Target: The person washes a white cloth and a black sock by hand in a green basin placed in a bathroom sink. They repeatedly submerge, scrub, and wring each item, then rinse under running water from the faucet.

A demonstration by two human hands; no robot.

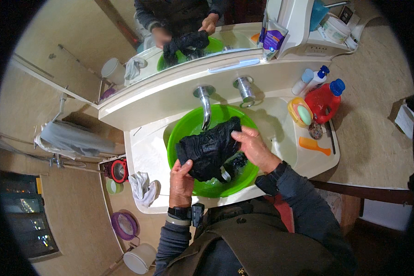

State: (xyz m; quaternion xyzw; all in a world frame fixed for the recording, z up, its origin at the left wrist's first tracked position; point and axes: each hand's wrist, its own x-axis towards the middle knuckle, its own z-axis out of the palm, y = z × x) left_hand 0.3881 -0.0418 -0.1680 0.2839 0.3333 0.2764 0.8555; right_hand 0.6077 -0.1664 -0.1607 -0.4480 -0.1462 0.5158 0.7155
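Stretched between my two hands is a wet black garment [208,146], held over a green plastic basin [180,126]. My left hand [182,181] grips its lower left edge, thumb on top. On the upper right edge, my right hand [252,146] pinches the cloth between thumb and fingers. Below, part of the black cloth with a white tag [225,174] hangs into the basin, where some water shows. A chrome faucet spout [205,107] reaches over the basin's far side, close to the cloth. I cannot see whether water runs from it.
The basin sits in a white washbasin [283,138]. On its right are a red detergent bottle [322,103], an orange soap dish [293,115] with green soap [304,115], and an orange comb [314,145]. Left lies a white cloth [143,189]. A chrome tap handle [245,90] projects behind.
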